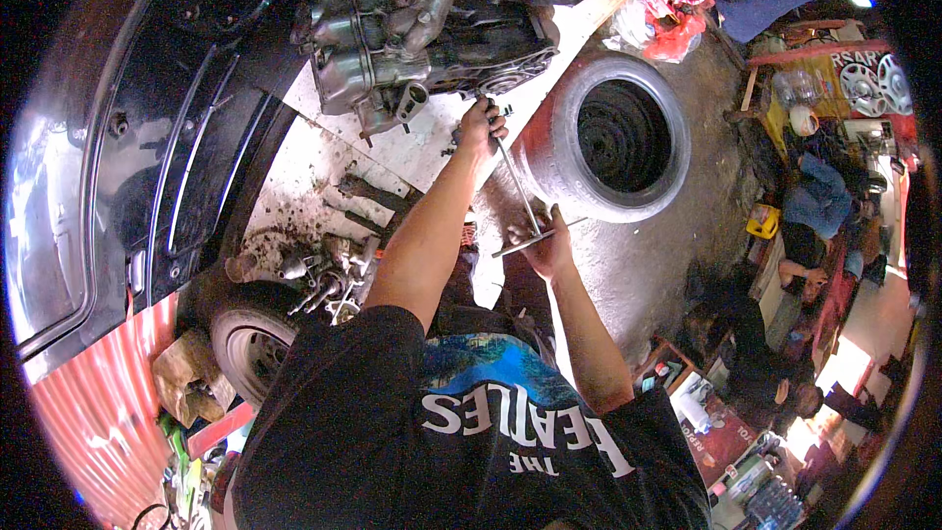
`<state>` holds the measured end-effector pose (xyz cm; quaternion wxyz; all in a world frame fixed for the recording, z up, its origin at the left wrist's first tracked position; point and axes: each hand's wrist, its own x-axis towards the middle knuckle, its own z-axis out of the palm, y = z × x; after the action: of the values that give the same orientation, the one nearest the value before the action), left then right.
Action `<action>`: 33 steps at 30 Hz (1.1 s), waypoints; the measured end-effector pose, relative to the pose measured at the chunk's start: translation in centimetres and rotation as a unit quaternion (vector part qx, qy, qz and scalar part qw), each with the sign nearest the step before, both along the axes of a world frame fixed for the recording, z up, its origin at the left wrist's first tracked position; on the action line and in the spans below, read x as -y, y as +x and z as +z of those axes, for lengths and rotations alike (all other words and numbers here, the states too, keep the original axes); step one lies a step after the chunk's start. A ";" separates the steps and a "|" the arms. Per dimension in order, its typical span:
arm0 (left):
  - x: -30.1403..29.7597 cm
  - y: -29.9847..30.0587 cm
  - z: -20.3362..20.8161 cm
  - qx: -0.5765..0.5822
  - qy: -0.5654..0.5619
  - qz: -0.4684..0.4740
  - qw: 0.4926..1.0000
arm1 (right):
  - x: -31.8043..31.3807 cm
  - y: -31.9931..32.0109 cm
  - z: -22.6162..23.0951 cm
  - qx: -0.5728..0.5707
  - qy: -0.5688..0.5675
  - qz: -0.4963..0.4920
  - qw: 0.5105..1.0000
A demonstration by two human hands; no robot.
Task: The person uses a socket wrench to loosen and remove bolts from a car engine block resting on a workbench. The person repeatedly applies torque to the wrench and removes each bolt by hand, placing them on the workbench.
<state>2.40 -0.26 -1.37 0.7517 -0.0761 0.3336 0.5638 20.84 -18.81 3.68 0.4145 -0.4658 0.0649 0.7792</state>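
A metal T-handle wrench runs between my two hands, its long shaft slanting from the engine's edge back toward me. My left hand is closed around the far end of the shaft, right beside the lower edge of a greasy engine. Whatever the wrench tip meets is hidden by that hand. My right hand grips the crossbar at the near end, with the bar sticking out on both sides of it. The engine rests on a pale, dirty board.
Stacked tyres stand just right of the wrench. Black vehicle bodywork fills the left. Loose metal parts and a wheel lie at lower left. A red-and-white plastic bag is at the back. People and a yellow container are far right.
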 end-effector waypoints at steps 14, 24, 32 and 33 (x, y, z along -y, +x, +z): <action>-0.5 0.3 -0.6 -0.028 -0.008 -0.008 1.000 | 0.7 0.3 4.5 0.690 0.411 0.476 0.358; -0.1 -1.0 -1.0 0.004 0.025 -0.019 0.999 | 2.1 -0.3 -1.9 0.461 0.365 0.363 0.723; 0.2 0.4 0.7 -0.004 0.018 -0.004 1.000 | 0.8 -0.1 -1.9 -0.127 0.039 0.001 0.991; 0.1 0.6 0.3 -0.003 0.027 -0.002 1.000 | 1.2 1.0 -3.7 -0.195 0.075 0.012 0.978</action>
<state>3.01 -0.39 -1.03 0.7534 -0.0535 0.3206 0.5716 21.80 -20.03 -0.02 0.4183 -0.2730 0.0805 0.8626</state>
